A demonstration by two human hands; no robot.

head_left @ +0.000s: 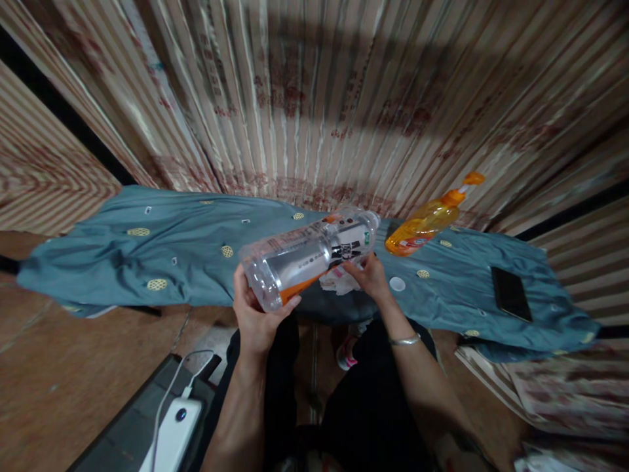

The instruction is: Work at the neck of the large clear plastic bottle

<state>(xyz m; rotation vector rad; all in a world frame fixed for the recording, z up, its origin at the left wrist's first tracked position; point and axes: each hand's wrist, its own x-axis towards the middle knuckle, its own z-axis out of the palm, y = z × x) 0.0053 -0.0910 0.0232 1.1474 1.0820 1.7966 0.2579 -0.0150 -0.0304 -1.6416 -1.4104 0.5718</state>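
A large clear plastic bottle (304, 259) with a silver and orange label lies tilted in front of me, its neck end to the right and higher. My left hand (258, 314) is wrapped around its base. Under the bottle's neck half, my right hand (368, 275) is closed on a crumpled white tissue (339, 280), close against the label; part of its fingers is hidden. A round white cap (397, 284) lies on the cloth beside my right hand. Farther right stands a pump bottle of orange liquid (422, 226) with an orange top.
A blue-green cloth with yellow patterns (191, 242) covers the narrow table. A dark phone (511, 293) rests at its right end. Striped curtains (314, 98) hang behind and at both sides. At lower left, a white power bank (174, 432) with a cable sits on a dark surface.
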